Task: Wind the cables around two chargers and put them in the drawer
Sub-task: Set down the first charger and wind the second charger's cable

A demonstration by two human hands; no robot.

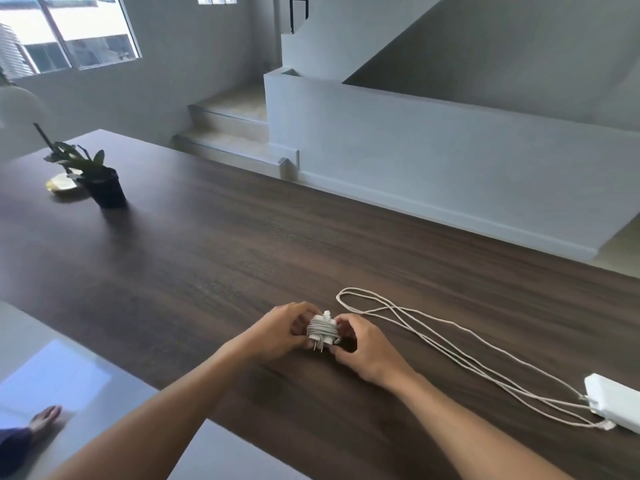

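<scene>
- Two hands of mine meet over the dark wooden table [207, 258], close to its near edge, with one small white charger [322, 331] held between them.
- Far left on the table stands a black pot [107, 188] with a green plant in it; a pale dish [62, 184] sits just beside it, its contents too blurred to tell.
- From the pot across to my hands the tabletop is bare wood, wide room to move in.
- My left hand [282, 332] is closed on the charger's left side, fingers curled round it.
- The small charger carries its own cable wound in tight turns around its middle; its two metal prongs point toward me and down at the wood.
- My right hand [363, 348] clamps the charger's right side, thumb on the near face.
- Right of my hands a loose white cable [450, 344] lies in long doubled loops, its long axis running from a bend near the charger out toward the right edge.
- That cable ends at the second charger [613, 401], a larger white block lying flat at the far right, partly cut off by the frame, long side angled down-right.
- Beyond the table's far edge are white steps [228, 126] and a low wall.
</scene>
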